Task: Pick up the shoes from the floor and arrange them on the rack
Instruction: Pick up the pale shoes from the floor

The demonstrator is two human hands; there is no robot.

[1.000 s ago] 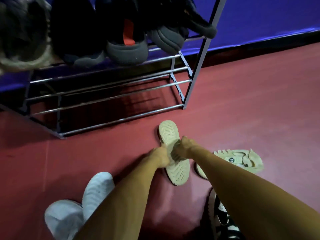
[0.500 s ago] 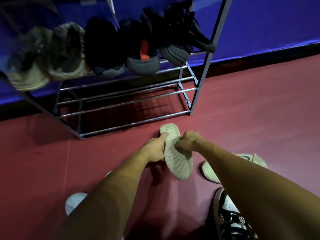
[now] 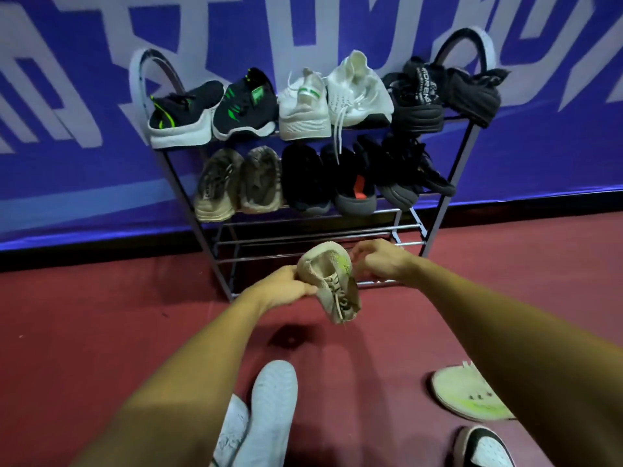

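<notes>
Up comes the beige sneaker point(image 3: 328, 284) since a moment ago: it lay sole-up on the floor, and now you have it lifted clear and turned laces-up, its shadow on the red floor point(image 3: 101, 332) beneath. Nearest you, below the grip, the white pair point(image 3: 266, 412) lies sole-up between your forearms. Off to the right of the grip, a pale shoe with green marks point(image 3: 468, 396) sits on the floor, and a black-and-white shoe point(image 3: 482, 446) lies closer to you. Your left hand point(image 3: 286, 289) is clamped on the sneaker's left side; your right hand point(image 3: 381, 261) pinches at the collar on its right. So both hands hold it, toe pointing back at you, heel toward the rack point(image 3: 448, 197). Just beyond the grip, the rack's lower bars are bare. Above them, the middle shelf carries tan and black shoes. Farther up, the top shelf holds dark, white and black pairs against the blue banner point(image 3: 67, 146).
</notes>
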